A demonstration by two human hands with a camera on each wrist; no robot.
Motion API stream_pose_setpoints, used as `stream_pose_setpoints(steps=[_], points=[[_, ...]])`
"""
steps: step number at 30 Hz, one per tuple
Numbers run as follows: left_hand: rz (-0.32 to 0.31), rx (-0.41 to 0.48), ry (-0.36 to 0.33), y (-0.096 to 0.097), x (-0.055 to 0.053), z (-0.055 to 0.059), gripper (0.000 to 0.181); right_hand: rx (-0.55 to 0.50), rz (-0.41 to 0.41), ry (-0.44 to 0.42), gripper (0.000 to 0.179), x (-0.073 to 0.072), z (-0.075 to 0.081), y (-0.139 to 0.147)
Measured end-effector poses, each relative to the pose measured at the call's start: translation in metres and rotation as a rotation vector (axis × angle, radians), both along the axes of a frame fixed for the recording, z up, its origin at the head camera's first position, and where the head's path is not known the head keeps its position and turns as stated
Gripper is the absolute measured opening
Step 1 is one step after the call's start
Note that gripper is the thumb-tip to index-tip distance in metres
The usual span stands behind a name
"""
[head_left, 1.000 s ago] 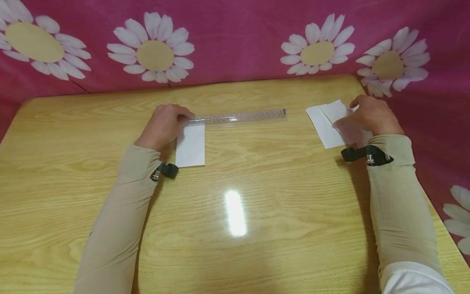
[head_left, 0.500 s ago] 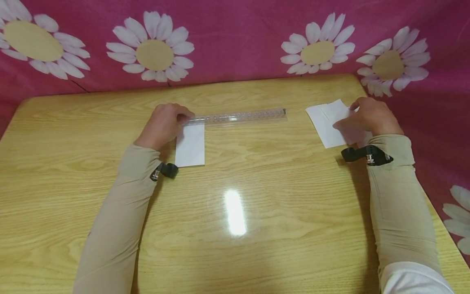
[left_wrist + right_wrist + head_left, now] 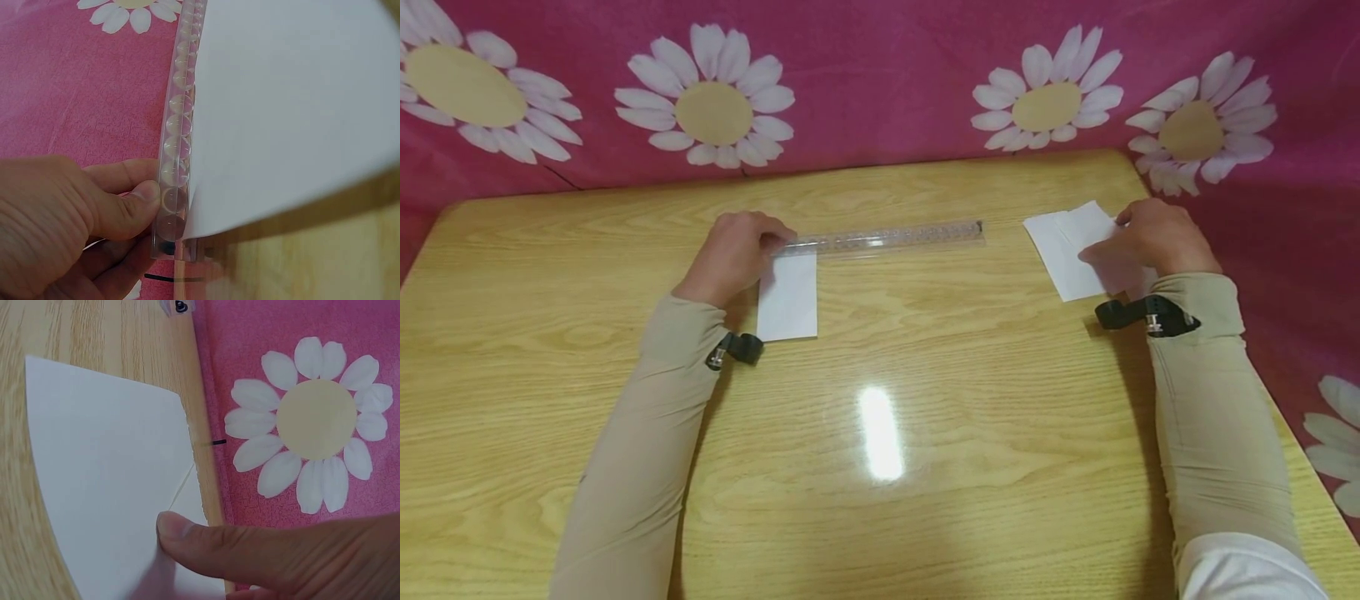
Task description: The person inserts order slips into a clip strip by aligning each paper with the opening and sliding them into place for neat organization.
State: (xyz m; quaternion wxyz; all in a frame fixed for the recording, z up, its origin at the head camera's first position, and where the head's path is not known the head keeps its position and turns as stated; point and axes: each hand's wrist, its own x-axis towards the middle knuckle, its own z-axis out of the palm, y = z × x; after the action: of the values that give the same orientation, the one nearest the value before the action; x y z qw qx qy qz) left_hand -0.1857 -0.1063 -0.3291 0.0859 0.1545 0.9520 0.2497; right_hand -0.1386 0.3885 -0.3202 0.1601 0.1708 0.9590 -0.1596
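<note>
My left hand [image 3: 733,254] pinches the left end of a long, clear plastic strip [image 3: 887,239]. Seen from the left wrist, a row of clear round bead-like shapes runs along the strip [image 3: 179,125], with the thumb pressed on its side. A white paper [image 3: 790,300] extends from beside that end towards the near side. At the far right, my right hand [image 3: 1161,237] holds several overlapping white papers [image 3: 1063,258]. In the right wrist view the thumb lies on top of the paper [image 3: 106,456]; the fingers beneath are mostly hidden.
Both hands work over a wooden table [image 3: 955,400] with a bright light reflection near its middle. A pink cloth [image 3: 880,83] with white daisies hangs behind the table and along its right side. Each wrist wears a black camera mount [image 3: 737,350].
</note>
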Motion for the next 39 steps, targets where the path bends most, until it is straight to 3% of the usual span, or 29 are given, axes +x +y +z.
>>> stream_pose_setpoints(steps=[14,29,39], points=[[-0.002,-0.004,-0.002,0.0002,-0.0004,-0.0015,0.031,-0.009,0.000,0.038,0.090,0.0027,-0.0021,-0.0022],[0.019,0.006,-0.029,-0.0001,0.0005,0.0000,0.031,-0.014,0.003,0.035,0.104,0.0005,0.0010,-0.0031],[0.025,0.001,-0.036,0.0012,0.0009,0.0010,0.032,-0.031,0.055,0.049,0.082,0.0002,0.0011,0.0008]])
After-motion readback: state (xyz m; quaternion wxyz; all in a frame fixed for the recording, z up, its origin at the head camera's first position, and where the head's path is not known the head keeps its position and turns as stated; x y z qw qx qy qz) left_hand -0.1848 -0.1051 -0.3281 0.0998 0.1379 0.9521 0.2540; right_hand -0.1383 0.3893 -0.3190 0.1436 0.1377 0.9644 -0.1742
